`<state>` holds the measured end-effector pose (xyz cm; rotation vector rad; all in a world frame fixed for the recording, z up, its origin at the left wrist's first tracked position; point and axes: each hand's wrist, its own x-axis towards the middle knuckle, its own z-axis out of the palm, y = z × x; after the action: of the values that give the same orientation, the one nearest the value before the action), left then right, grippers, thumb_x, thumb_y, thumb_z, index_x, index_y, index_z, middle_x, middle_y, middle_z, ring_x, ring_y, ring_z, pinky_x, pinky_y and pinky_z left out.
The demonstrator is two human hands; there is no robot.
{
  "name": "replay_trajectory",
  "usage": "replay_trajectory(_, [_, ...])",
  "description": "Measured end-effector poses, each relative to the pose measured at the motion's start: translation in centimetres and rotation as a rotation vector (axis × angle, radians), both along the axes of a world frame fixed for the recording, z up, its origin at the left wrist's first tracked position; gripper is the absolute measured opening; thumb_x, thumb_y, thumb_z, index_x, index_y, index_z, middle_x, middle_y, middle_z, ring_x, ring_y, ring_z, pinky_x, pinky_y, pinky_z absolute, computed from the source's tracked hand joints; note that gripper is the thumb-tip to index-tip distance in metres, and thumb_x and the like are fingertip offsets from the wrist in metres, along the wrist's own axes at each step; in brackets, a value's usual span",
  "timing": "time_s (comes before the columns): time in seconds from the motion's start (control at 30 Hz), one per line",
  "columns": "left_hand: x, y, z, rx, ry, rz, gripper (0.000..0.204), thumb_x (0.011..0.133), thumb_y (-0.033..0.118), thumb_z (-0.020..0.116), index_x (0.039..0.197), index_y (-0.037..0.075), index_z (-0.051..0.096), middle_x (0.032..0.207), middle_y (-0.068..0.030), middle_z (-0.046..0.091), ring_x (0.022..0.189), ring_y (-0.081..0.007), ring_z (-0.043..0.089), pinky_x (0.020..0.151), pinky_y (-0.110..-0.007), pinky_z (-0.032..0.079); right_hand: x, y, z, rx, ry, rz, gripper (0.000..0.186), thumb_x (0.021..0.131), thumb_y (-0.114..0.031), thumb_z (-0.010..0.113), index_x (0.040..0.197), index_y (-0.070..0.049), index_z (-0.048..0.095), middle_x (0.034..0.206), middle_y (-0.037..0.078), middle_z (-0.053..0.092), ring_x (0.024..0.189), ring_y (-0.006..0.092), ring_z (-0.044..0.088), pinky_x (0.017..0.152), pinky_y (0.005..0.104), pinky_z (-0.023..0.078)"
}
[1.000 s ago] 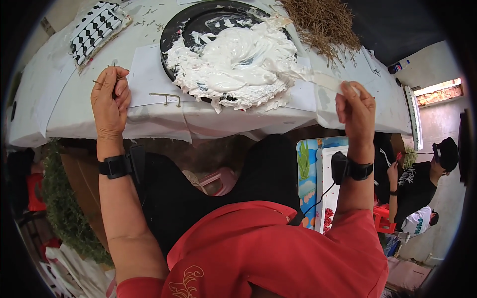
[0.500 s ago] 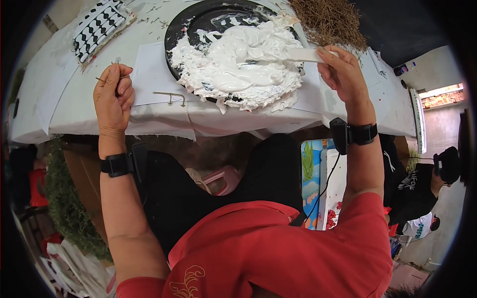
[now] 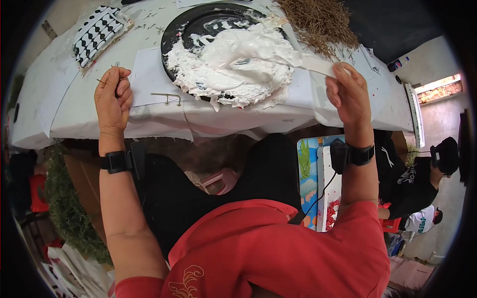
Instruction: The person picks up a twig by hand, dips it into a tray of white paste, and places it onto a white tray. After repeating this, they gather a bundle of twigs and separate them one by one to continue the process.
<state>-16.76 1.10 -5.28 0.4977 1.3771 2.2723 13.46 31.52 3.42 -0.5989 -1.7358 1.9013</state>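
My right hand (image 3: 352,94) pinches the end of a flat white spatula (image 3: 317,64). The spatula's far end lies in a thick mass of white paste (image 3: 218,74). That paste is heaped over a round black tray (image 3: 171,38) and spills past its near rim. To the left of the tray, my left hand (image 3: 113,102) is closed with thumb and fingers together. A thin brown twig (image 3: 101,81) pokes out of its grip; the rest is hidden by the fingers. A bent brass-coloured bracket (image 3: 167,96) lies between my left hand and the tray.
A pile of brown twigs (image 3: 323,22) sits behind the tray at the right. A black-and-white patterned package (image 3: 98,37) lies at the far left of the white-covered table (image 3: 59,116). Green plant stems (image 3: 72,198) stand at lower left. Another person (image 3: 417,184) is at the right.
My right hand has moved slightly right and toward me, drawing the spatula through the paste and leaving a furrow. My left hand stays nearly still.
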Motion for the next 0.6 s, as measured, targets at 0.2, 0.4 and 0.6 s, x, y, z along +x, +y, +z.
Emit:
replay_trajectory(0.2, [0.3,0.0,0.1,-0.004,0.002,0.023,0.027,0.097,0.022,0.048,0.091,-0.002,0.057,0.059,0.0046,0.036,0.043,-0.0020,0.023,0.037,-0.017,0.018,5.7,-1.0,-0.8,0.551,0.030,-0.137,0.015,0.090,-0.011,0.055,0.099,0.001,0.060,0.064,0.006,0.054,0.049,0.0107,0.045,0.044,0.0212,0.032])
replay_trajectory(0.4, [0.1,0.1,0.0,-0.010,0.005,0.030,0.026,0.097,0.022,0.048,0.092,-0.002,0.056,0.059,0.0046,0.035,0.043,-0.0023,0.022,0.037,-0.018,0.019,6.3,-2.8,-1.1,1.449,-0.116,-0.034,0.024,0.077,0.006,0.062,0.100,-0.002,0.065,0.071,0.010,0.059,0.057,0.0199,0.056,0.049,0.0266,0.043])
replay_trajectory(0.6, [0.0,0.2,0.0,-0.023,0.004,0.037,0.025,0.097,0.022,0.047,0.092,-0.001,0.054,0.059,0.0049,0.033,0.044,-0.0030,0.020,0.037,-0.019,0.019,7.0,-2.9,-1.1,1.581,-0.098,-0.145,0.027,0.076,0.010,0.061,0.101,0.000,0.065,0.078,0.012,0.060,0.058,0.0182,0.055,0.051,0.0254,0.043])
